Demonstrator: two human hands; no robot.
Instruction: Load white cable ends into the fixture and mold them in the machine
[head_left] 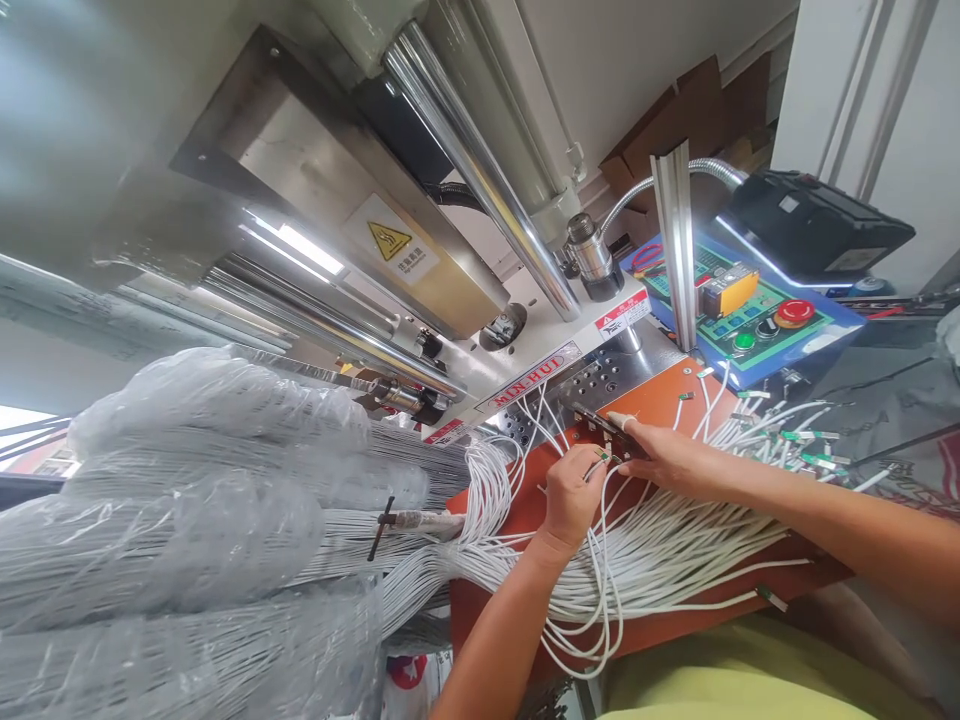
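Observation:
My left hand (pixel 571 492) is closed, with thumb and fingers pinched on the end of a white cable that carries a small green and silver connector (pixel 600 462). Beside it my right hand (pixel 664 455) grips the near end of a dark metal mould plate (pixel 592 415) with thumb and fingers. The plate lies at the front of the press, above an orange-brown board (pixel 660 400). White cables (pixel 660 550) fan out under both forearms, many ending in green and silver connectors (pixel 810 436). The exact contact of the fingertips is partly hidden.
The press head (pixel 540 375) with its steel columns stands just ahead of my hands. A control panel (pixel 750 320) with a red stop button is at the right. Plastic-wrapped cable bundles (pixel 225 510) fill the left, near a small T-handle clamp (pixel 384 522).

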